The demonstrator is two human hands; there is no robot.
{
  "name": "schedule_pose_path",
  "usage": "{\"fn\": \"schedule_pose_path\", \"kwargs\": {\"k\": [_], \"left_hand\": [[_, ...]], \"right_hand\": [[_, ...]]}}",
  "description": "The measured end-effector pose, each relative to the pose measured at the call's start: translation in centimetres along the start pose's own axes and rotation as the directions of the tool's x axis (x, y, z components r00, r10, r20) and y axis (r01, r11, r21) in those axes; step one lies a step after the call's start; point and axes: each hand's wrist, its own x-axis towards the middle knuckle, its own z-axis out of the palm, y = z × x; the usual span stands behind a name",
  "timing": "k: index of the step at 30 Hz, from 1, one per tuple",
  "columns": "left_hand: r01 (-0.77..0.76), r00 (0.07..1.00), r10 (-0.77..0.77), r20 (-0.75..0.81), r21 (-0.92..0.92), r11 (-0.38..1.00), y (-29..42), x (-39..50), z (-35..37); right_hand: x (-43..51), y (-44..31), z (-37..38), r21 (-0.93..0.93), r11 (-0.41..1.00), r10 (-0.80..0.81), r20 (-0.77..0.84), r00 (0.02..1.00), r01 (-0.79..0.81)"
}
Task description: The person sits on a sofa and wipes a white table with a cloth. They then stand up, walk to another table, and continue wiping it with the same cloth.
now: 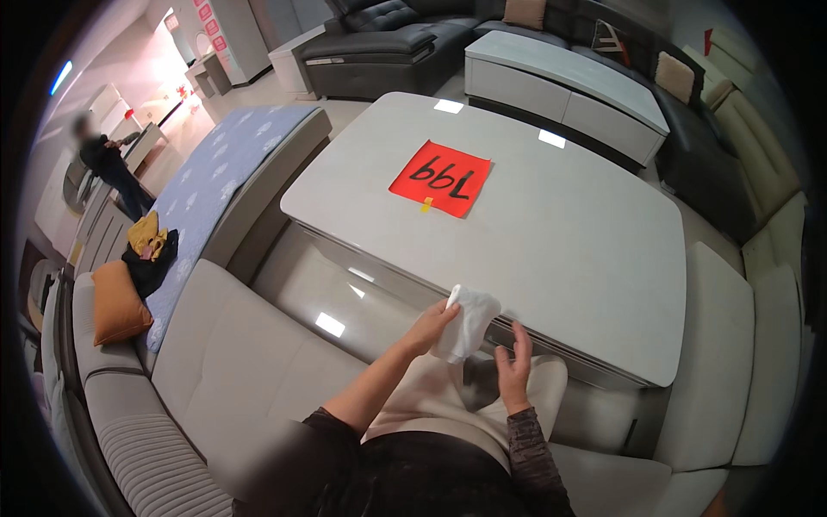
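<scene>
My left hand (pixel 434 326) grips a folded white cloth (pixel 470 323) by its left side, with the thumb on top. The cloth hangs over my lap, beside the near edge of a glossy white coffee table (pixel 555 258). To the right of the cloth, my right hand (pixel 515 368) is raised with its fingers apart and nothing in it. On the tabletop lies a red paper sheet (pixel 442 179) bearing large black writing, with a piece of yellow tape (pixel 427 205) at its near edge.
I sit on a light grey sofa (pixel 258 342). An orange cushion (pixel 119 304) and a yellow-and-black bundle of fabric (pixel 150 245) lie to the left, near a blue patterned mattress (pixel 226 161). Beyond the table stand a white cabinet (pixel 562 90) and a dark sofa (pixel 381 64). A person (pixel 110 161) stands far left.
</scene>
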Motion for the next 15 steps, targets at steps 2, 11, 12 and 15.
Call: {"fn": "schedule_pose_path", "kwargs": {"k": [2, 11, 12, 15], "left_hand": [[0.065, 0.997, -0.060, 0.052, -0.094, 0.994, 0.4, 0.0, -0.4], [0.331, 0.917, -0.195, 0.348, -0.392, 0.858, 1.1, 3.8, 0.9], [0.346, 0.914, -0.221, 0.339, -0.373, 0.861, 1.5, 4.8, 1.0], [0.343, 0.918, -0.259, 0.300, -0.273, 0.899, 2.3, 7.9, 0.4]], "right_hand": [[0.6, 0.4, -0.3, 0.270, 0.938, 0.221, 0.013, 0.975, -0.216], [5.9, 2.0, -1.4, 0.545, 0.584, 0.511, 0.330, 0.794, -0.602], [6.9, 2.0, -1.5, 0.530, 0.611, 0.518, 0.293, 0.804, -0.587], [9.8, 2.1, -1.0, 0.466, 0.701, 0.515, 0.194, 0.835, -0.540]]}}
